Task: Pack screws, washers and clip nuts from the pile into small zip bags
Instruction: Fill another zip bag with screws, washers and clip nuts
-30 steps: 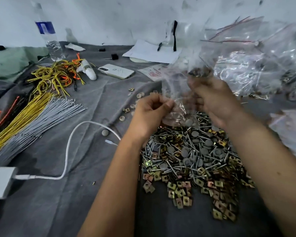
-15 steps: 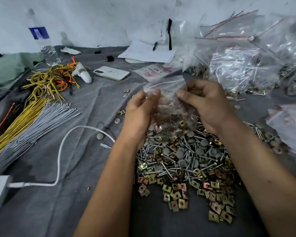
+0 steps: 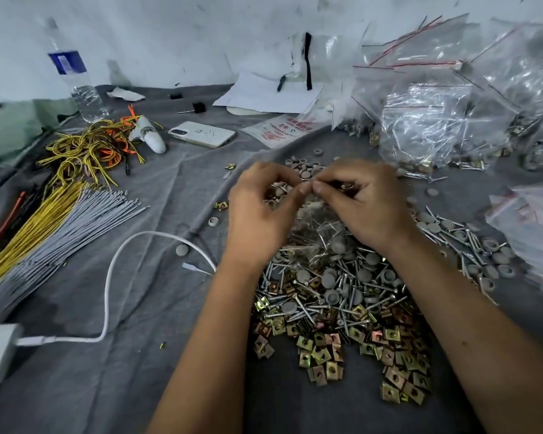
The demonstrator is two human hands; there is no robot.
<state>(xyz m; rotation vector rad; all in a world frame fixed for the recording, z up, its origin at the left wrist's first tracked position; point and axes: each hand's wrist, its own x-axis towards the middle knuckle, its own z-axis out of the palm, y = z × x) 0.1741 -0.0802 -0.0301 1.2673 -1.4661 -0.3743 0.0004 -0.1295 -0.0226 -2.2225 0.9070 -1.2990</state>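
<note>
I see both hands meeting above a heap of screws, washers and brass clip nuts (image 3: 336, 311) on a grey cloth (image 3: 157, 308). The left hand (image 3: 257, 211) and right hand (image 3: 367, 202) each pinch the top edge of a small clear zip bag (image 3: 318, 225), fingertips nearly touching; the bag hangs between them, resting on the heap, with screws inside. My worry: if the seal closes unevenly, or the slippery plastic slides from the pinch, the contents could spill back into the heap.

Makeshift hardware-packing workspace on a cloth-covered surface.
A grey cloth (image 3: 138, 371) against a scuffed white wall (image 3: 170, 32) holds a pile of screws, washers and clip nuts (image 3: 336, 302), filled zip bags (image 3: 427, 133) and bundled cable ties (image 3: 54, 233).
</note>
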